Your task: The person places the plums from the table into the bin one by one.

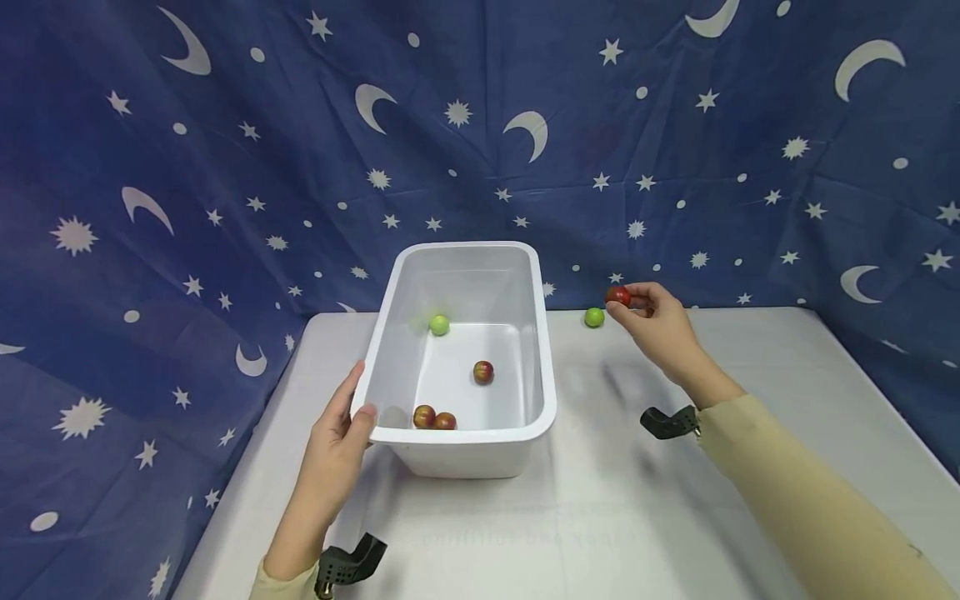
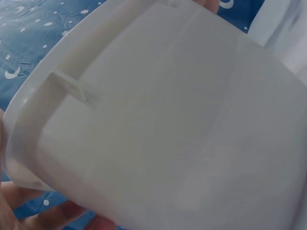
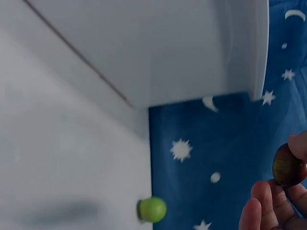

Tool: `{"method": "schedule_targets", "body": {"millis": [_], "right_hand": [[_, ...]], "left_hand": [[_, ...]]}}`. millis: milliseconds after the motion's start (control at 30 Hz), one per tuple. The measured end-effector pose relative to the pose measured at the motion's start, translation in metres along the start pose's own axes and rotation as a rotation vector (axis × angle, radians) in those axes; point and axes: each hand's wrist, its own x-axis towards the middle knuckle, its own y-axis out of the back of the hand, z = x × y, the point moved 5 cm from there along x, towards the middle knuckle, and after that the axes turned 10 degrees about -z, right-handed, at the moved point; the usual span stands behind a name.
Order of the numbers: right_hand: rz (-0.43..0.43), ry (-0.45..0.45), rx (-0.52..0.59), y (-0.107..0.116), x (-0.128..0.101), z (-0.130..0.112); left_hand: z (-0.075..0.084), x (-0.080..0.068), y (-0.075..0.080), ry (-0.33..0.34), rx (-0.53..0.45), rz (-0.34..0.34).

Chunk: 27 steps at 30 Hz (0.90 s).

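A white plastic bin (image 1: 480, 435) stands on the table, with my left hand (image 1: 333, 454) gripping its near left corner. The thumb lies at the rim and the fingers go down the outside. Inside the bin are a small green fruit (image 1: 439, 325), a red-yellow fruit (image 1: 483, 372) near the middle, and two more reddish fruits (image 1: 424, 417) against the near wall. To the right of the bin, my right hand (image 1: 660, 329) pinches a small red fruit (image 1: 618, 296) between thumb and fingers, above the table. Another green fruit (image 1: 594, 317) sits on the table just below and left of it.
Blue cloth (image 1: 480, 142) with white moons and stars hangs behind and to the left of the white table (image 1: 630, 500). Black wrist mounts (image 1: 669, 422) sit at both cuffs. The bin's outer wall (image 2: 158, 124) fills most of the left wrist view.
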Motion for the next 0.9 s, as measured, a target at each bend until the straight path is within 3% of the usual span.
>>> {"method": "schedule_targets", "body": {"millis": [900], "right_hand": [[-0.123, 0.170, -0.003, -0.045, 0.001, -0.100]], "left_hand": [[-0.004, 0.000, 0.000, 0.012, 0.009, -0.002]]}}
